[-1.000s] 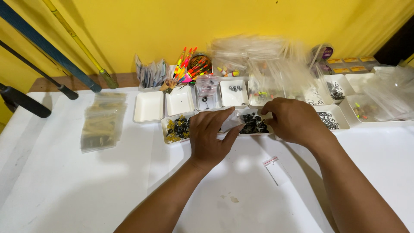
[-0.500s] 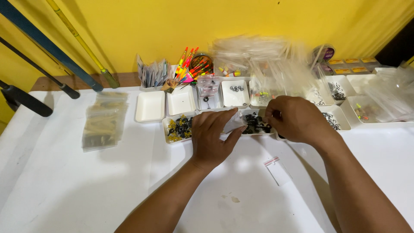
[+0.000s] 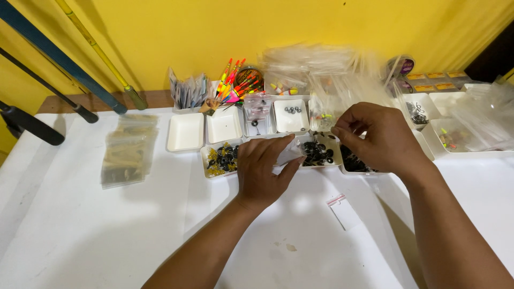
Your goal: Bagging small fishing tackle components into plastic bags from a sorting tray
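Left hand (image 3: 262, 171) fingers pinch a small clear bag (image 3: 289, 154); right hand (image 3: 375, 136) fingers pinch narrow above the tray of black beads (image 3: 317, 152); bare white worktop (image 3: 96, 230) nearer.

Clear, glossy plastic is the little bag (image 3: 289, 154) pinched in the left hand (image 3: 262, 174), and the same shiny film shows on the stacked packets (image 3: 127, 152). The small trays (image 3: 186, 132) look like smooth white plastic, the beads (image 3: 317, 153) glossy black. The tabletop (image 3: 80, 235) is matt white, the wall (image 3: 176, 37) flat matt yellow.
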